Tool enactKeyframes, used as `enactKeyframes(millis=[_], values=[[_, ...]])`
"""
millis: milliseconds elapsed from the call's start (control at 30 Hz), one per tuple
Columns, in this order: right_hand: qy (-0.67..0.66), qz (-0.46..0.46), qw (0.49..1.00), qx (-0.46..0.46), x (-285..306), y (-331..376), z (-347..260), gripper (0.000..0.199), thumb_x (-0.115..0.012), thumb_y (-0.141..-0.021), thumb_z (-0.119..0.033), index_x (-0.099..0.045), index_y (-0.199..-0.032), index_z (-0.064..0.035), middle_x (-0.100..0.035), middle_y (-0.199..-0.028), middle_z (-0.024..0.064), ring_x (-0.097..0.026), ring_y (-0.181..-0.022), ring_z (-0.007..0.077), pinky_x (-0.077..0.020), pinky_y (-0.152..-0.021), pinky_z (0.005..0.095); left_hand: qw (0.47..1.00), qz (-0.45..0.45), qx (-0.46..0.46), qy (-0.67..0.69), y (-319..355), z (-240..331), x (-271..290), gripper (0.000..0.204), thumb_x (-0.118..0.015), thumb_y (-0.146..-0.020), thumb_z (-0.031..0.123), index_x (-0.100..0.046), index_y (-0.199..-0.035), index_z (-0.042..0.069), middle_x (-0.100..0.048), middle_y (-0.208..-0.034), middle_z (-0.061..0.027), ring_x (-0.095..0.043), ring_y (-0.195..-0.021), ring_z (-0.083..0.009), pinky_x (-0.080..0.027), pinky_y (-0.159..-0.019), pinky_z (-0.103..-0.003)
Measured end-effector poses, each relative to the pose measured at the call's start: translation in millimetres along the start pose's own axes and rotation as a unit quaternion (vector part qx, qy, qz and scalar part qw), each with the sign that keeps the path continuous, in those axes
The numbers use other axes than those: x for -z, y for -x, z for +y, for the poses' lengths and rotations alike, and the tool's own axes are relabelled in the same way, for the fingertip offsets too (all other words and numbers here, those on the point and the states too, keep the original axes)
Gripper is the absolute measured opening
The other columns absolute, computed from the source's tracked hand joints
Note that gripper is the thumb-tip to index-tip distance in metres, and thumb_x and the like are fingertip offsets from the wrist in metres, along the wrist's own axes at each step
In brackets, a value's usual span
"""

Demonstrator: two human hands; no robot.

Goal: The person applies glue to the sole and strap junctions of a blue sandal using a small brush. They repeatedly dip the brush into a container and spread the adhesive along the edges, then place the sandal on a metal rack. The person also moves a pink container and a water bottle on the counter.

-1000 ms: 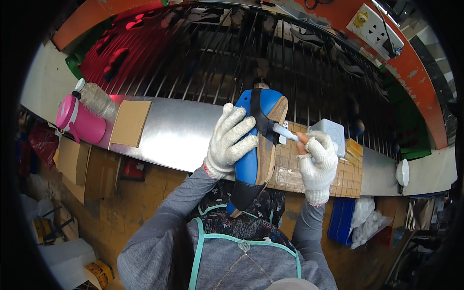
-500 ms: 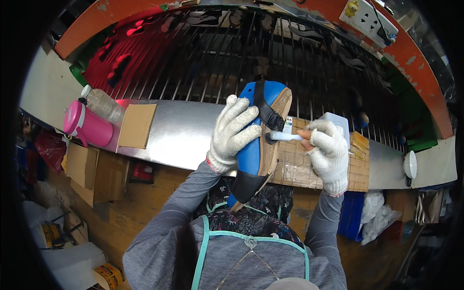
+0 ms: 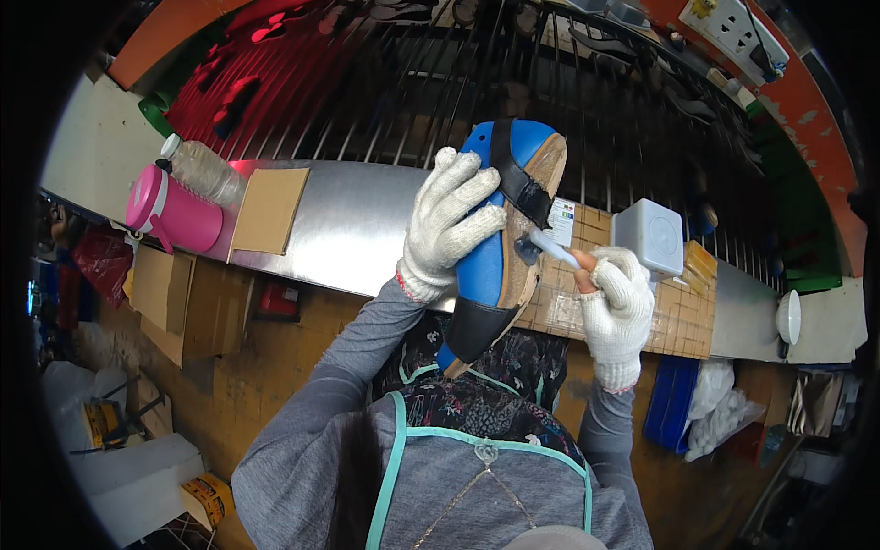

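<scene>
A blue shoe last (image 3: 479, 271) with black straps wrapped over it is tilted in front of me, its tan sole side (image 3: 522, 275) turned to the right. My left hand (image 3: 447, 225), in a white knit glove, grips the last from its left side, fingers spread over the blue. In my right hand (image 3: 620, 307), gloved with bare fingertips showing, is a small brush (image 3: 555, 249) with a pale handle. Its dark tip touches the tan underside, near the edge of the upper black strap (image 3: 530, 199). A glossy wet-looking patch shows around the tip.
Beneath my right hand lies a cardboard sheet (image 3: 587, 316) bearing a pale plastic box (image 3: 648, 234) and yellowish blocks (image 3: 699, 266). Leftward are a cardboard piece (image 3: 271, 211), pink jug (image 3: 188, 215) and clear bottle (image 3: 209, 172). Beyond runs a metal-bar rack (image 3: 367, 119) with shoe parts, some red-lit.
The brush has moved along the tan underside, its handle now slanting down to the right. The last has shifted slightly up and right in view, with its underside showing more.
</scene>
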State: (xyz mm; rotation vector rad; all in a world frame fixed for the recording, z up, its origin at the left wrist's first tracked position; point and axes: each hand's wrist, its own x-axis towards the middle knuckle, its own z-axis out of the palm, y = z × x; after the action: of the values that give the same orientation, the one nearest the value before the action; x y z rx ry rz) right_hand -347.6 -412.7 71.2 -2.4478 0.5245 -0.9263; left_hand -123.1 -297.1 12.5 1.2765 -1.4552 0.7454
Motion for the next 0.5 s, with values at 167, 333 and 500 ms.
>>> enactKeyframes(millis=[167, 333, 500], values=[[0.134, 0.068, 0.986, 0.066, -3, -3, -14, 0.033, -0.077, -0.073, -0.005, -0.078, -0.105, -0.0109, -0.068, -0.096, 0.0042, -0.060, -0.086, 0.0210, -0.0376, -0.080, 0.0362, 0.999, -0.016, -0.018, -0.023, 2, -2, 1, 0.040, -0.078, -0.073, 0.014, -0.064, -0.110, 0.021, -0.062, -0.131, -0.0120, -0.053, -0.132, -0.0377, -0.037, -0.113, -0.062], [0.209, 0.106, 0.968, 0.089, -7, -6, -19, 0.043, -0.080, -0.066, 0.000, -0.078, -0.108, -0.0115, -0.070, -0.100, 0.0037, -0.061, -0.088, 0.0197, -0.0366, -0.081, 0.0362, 0.999, -0.019, -0.034, -0.032, 4, -4, 2, 0.044, -0.078, -0.074, 0.013, -0.062, -0.114, 0.023, -0.059, -0.134, -0.0105, -0.050, -0.135, -0.0371, -0.036, -0.114, -0.062], [0.208, 0.124, 0.965, 0.102, -9, -12, -20, 0.044, -0.080, -0.066, 0.000, -0.078, -0.108, -0.0111, -0.069, -0.101, 0.0044, -0.060, -0.090, 0.0196, -0.0375, -0.081, 0.0364, 0.998, -0.039, -0.031, -0.044, 3, -6, 5, 0.043, -0.078, -0.074, 0.012, -0.063, -0.113, 0.022, -0.061, -0.132, -0.0108, -0.052, -0.133, -0.0365, -0.036, -0.114, -0.062]])
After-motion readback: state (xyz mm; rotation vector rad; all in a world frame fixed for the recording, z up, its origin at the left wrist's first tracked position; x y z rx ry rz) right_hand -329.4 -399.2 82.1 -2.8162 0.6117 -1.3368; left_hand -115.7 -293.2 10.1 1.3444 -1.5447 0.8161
